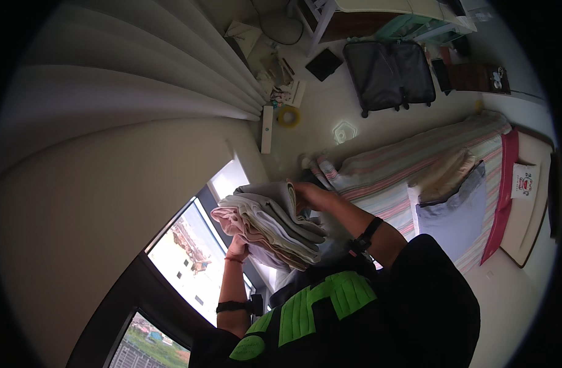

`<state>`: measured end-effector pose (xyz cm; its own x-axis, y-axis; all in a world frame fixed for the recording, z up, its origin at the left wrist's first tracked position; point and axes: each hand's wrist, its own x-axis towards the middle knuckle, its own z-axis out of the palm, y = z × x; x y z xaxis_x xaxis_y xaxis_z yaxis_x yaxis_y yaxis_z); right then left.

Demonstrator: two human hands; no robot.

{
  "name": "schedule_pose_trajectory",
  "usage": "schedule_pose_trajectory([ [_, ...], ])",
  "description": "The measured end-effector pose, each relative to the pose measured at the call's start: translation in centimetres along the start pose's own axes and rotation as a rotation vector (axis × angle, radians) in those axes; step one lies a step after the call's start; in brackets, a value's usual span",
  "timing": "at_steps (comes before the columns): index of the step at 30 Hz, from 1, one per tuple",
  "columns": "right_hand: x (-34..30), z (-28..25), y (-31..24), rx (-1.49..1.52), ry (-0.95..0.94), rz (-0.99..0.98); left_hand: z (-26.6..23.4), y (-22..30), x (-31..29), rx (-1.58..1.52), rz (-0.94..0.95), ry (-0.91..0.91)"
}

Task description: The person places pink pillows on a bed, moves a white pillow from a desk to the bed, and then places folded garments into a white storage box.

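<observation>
Holding up the folded cloth stack point(265, 224) looks like the step here — it's right before the black shirt point(431, 294), left hand point(237, 248) and right hand point(310, 196) grasping opposite sides — and any move calls for even support.

A folded cloth stack point(270, 226), soft and thick — pink, white, beige, grey layers — sits bundled between the hands, pink folds by the left hand point(237, 246), grey by the right hand point(308, 195).
</observation>
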<state>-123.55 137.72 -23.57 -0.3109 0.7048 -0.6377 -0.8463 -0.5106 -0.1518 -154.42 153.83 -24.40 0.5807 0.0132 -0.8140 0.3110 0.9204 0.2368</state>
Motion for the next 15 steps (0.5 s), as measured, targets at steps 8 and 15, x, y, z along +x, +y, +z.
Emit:
schedule_pose_trajectory([
  [8, -9.5, 6.0, 4.4, 0.178, 0.082, -0.609, 18.5, 6.4, -4.2, 0.723, 0.319, -0.072],
  [15, -19.9, 9.6, 5.2, 0.368, 0.124, -0.995, 37.4, 8.6, -10.8, 1.496, 0.372, -0.076],
])
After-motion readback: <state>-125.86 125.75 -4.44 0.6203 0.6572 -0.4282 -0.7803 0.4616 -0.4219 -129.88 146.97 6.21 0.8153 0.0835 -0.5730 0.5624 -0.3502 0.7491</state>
